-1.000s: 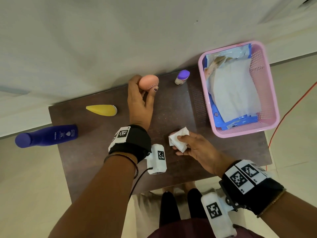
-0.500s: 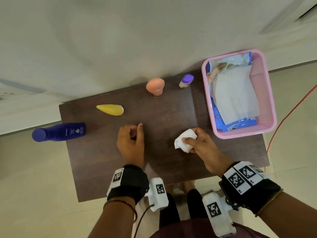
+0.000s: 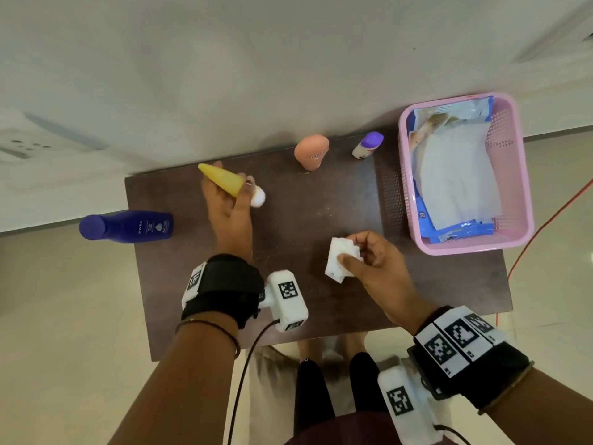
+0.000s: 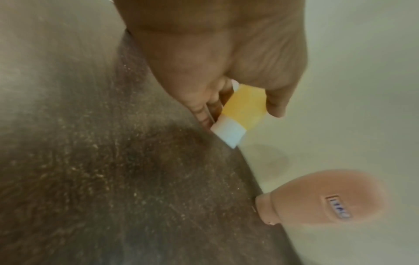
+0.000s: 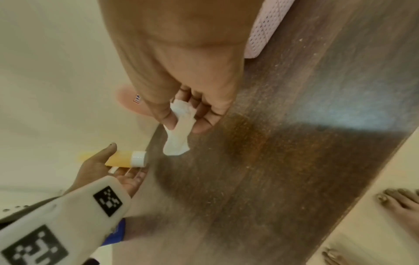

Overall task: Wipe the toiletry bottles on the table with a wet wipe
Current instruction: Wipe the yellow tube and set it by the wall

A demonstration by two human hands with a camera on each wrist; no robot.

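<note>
My left hand (image 3: 229,200) grips a yellow tube with a white cap (image 3: 224,183), lifted off the dark table's (image 3: 321,309) far left part; the same yellow tube (image 4: 243,105) shows between thumb and fingers in the left wrist view. My right hand (image 3: 362,261) pinches a folded white wet wipe (image 3: 340,258) above the table's middle, and that wet wipe (image 5: 179,129) hangs from the fingertips. A peach bottle (image 3: 311,150) and a small purple-capped bottle (image 3: 367,144) stand at the far edge. A blue bottle (image 3: 128,226) lies at the left edge, overhanging it.
A pink basket (image 3: 516,175) holding a blue wipes pack and loose white sheets sits on the table's right end. An orange cable (image 3: 545,220) runs on the floor to the right. My bare feet (image 5: 401,202) show below the near edge.
My left hand left the peach bottle standing at the far edge, drew back, then went left and picked up the yellow tube. The right hand kept hold of the wipe.
</note>
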